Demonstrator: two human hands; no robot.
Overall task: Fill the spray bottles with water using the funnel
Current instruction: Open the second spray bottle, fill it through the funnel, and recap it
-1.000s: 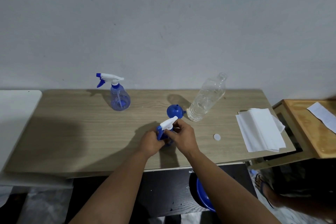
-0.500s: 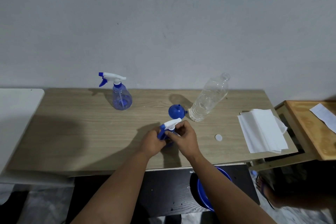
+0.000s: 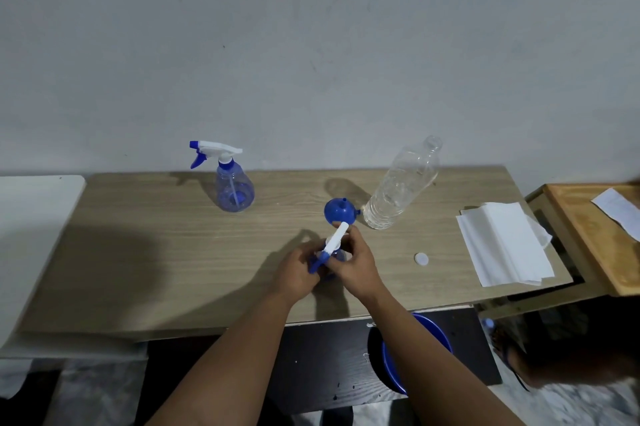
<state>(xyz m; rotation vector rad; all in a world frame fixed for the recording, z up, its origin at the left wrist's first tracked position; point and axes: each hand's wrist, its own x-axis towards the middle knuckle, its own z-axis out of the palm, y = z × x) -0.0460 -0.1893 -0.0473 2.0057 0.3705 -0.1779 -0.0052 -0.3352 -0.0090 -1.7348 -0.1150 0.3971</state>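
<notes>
Two hands meet mid-table in my head view: the left hand [image 3: 299,271] curls around a near spray bottle [image 3: 329,261] that it mostly hides, and the right hand [image 3: 353,264] pinches its white sprayer [image 3: 335,240]. Just beyond, at 12 o'clock from the hands, I see the blue funnel [image 3: 340,211] lying on the table [image 3: 156,252], touching a clear water bottle [image 3: 401,185] at its 3 o'clock. A second sprayer bottle [image 3: 230,183] stands well apart at 10 o'clock. At 3 o'clock lie a white cap [image 3: 421,259] and napkins [image 3: 504,244].
</notes>
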